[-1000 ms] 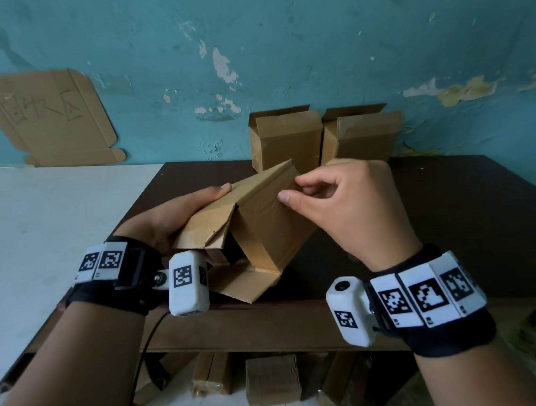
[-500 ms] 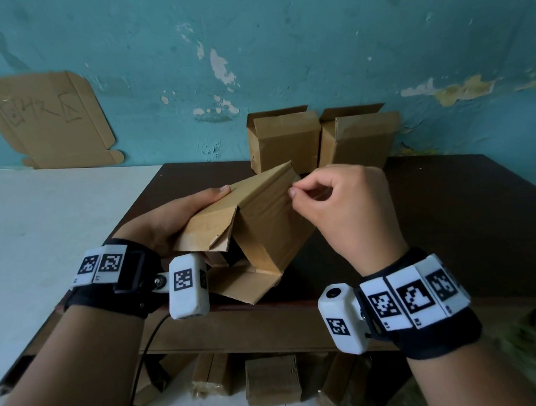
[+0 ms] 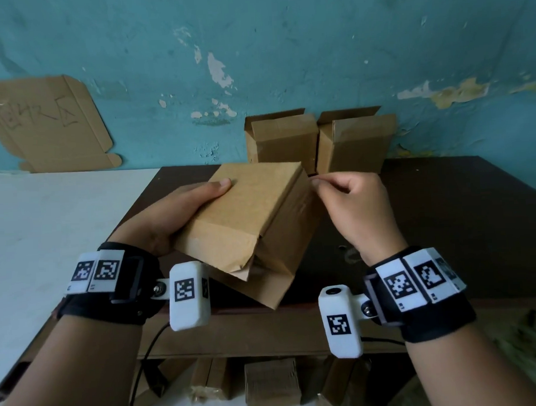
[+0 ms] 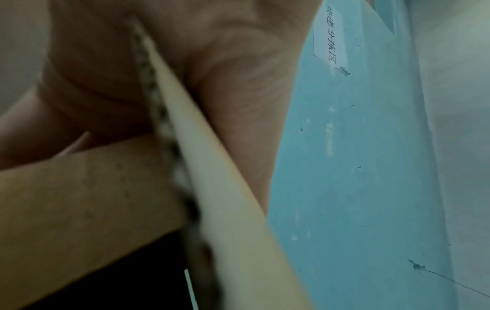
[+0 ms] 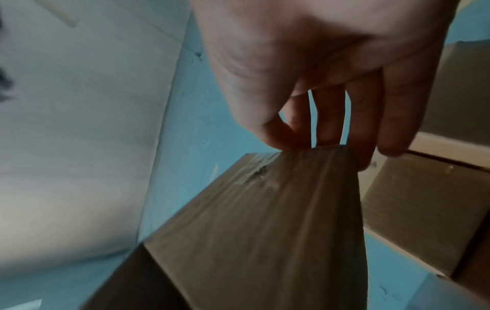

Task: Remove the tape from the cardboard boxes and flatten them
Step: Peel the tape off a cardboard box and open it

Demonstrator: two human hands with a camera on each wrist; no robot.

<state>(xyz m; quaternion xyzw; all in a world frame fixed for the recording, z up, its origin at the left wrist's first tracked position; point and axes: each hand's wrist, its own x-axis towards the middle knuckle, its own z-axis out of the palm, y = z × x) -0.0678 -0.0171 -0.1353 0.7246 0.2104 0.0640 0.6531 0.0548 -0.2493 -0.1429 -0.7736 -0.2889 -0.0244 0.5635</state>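
Observation:
My left hand [image 3: 196, 203] grips a small brown cardboard box [image 3: 252, 215] above the dark table, thumb on its broad upper face and fingers hidden beneath. The box's open flaps point toward me. My right hand [image 3: 319, 185] pinches thumb against forefinger at the box's far right corner. In the right wrist view the fingertips [image 5: 299, 142] close on the box's top edge [image 5: 265, 209], where glossy clear tape [image 5: 261, 165] lies wrinkled. The left wrist view shows only my palm [image 4: 225, 73] against a cardboard edge [image 4: 212, 188].
Two more open boxes [image 3: 284, 140] [image 3: 354, 140] stand against the teal wall at the back of the brown table [image 3: 445, 210]. A flat cardboard sheet [image 3: 42, 123] leans on the wall above a white surface [image 3: 46, 227]. Several boxes [image 3: 271, 383] lie under the table.
The box has turned so its broad face points up, and it has lifted slightly. My left thumb now lies on top. My right hand shifted to the far right corner, still pinching.

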